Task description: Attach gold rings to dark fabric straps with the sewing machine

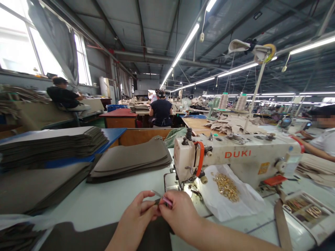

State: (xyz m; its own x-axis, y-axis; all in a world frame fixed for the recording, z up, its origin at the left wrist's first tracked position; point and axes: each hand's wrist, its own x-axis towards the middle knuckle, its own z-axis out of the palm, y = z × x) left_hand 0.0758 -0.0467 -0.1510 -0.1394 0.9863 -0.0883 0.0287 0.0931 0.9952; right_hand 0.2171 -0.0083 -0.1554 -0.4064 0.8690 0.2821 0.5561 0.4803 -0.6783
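In front of the sewing machine [230, 150], my two hands meet. My right hand [180, 211] is closed around a small tool with a pink handle [167, 201]. A slim metal tip points from it toward my left hand; its exact kind does not show. My left hand [140, 218] pinches the narrow edge of a dark piece of material [157, 201], its fingertips touching those of the right. Below my hands a dark flat panel [94, 238] lies on the table; whether the pinched edge belongs to it is hidden.
Gold metal rings [227, 187] lie heaped on a white sheet [246, 205] beside the machine. A parts tray [310, 212] stands at the right. Stacked dark panels [133, 157] fill the left side. A co-worker [323, 136] sits at the right; others sit farther back.
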